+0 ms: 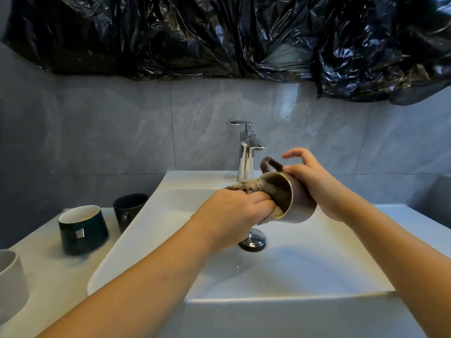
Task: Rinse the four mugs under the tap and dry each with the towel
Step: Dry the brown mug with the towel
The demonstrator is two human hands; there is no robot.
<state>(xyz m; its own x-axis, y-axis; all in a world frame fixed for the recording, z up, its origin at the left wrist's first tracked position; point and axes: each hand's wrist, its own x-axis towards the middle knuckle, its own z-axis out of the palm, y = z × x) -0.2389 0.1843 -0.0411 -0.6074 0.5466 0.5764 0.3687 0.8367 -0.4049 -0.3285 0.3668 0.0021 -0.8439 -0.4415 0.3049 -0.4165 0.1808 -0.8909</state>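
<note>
Over the white sink (170, 181), my right hand (314, 189) grips a brown mug (296, 211) tipped on its side, its mouth facing left and its handle up. My left hand (234, 213) grips a beige towel (251, 185) and pushes it into the mug's mouth. On the counter to the left stand a dark green mug with a white inside (83, 230), a black mug (128, 208) behind it, and a grey mug (12, 281) at the frame's left edge. The chrome tap (245, 152) stands behind the mug; no water runs from it.
A chrome drain plug (252, 240) sits in the basin below my hands. Grey marble tiles cover the wall, and black plastic sheeting (219, 35) hangs above. White counter (395, 215) lies right of the sink.
</note>
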